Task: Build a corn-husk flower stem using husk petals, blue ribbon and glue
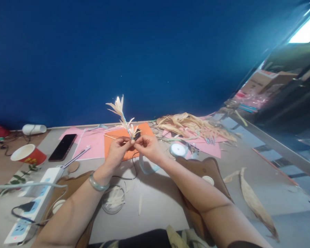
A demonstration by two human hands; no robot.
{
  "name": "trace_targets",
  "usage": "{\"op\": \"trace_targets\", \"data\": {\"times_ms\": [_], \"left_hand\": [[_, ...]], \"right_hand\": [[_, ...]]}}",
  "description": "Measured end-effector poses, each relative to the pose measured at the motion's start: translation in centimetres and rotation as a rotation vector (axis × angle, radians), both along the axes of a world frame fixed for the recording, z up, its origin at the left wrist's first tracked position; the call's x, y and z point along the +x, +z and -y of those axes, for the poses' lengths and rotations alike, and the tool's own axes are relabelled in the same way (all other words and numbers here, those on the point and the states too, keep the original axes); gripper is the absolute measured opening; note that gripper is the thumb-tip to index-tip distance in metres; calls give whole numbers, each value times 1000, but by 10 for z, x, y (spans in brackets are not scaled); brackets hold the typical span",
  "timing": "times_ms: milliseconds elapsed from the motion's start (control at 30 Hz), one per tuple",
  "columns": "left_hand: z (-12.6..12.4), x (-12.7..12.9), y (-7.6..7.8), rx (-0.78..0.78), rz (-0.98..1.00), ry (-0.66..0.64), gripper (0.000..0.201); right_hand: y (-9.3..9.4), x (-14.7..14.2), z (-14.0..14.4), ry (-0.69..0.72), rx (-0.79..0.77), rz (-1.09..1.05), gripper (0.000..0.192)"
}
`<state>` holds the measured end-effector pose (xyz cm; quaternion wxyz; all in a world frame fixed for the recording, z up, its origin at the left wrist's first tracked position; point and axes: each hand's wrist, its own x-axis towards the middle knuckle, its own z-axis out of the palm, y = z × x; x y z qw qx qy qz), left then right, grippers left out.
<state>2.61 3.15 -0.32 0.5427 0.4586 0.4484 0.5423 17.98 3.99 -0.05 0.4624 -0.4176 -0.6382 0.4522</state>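
A stem of pale husk flowers [118, 105] stands upright in front of me, its stalk wrapped in light blue. My left hand [119, 148] pinches its lower end between thumb and fingers. Close beside it, my right hand [148, 148] is closed at the same spot, fingertips almost meeting the left ones. Below the hands hangs a loop of light blue ribbon [146, 168], which seems to come from the stem. The exact grip point is hidden behind my fingers. Under the flowers lies an orange sheet [146, 127].
Dried corn husks [193, 125] are heaped at the back right, near a white and blue ribbon roll [177, 150]. To the left are a phone [63, 147], a red paper cup [31, 155] and a power strip [37, 203] with cables. A single husk [255, 203] lies at right.
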Motion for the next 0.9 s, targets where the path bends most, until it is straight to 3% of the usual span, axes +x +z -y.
{"op": "trace_targets", "data": {"times_ms": [300,433,900], "left_hand": [[3,1,0,19,36,12,32],[4,3,0,-16,20,57,35],[12,12,-1,107,-43,254,27]], "right_hand": [[2,1,2,47,-3,7,23],[2,-1,3,42,-9,13,22],[3,-6,9,43,10,7,25]]}}
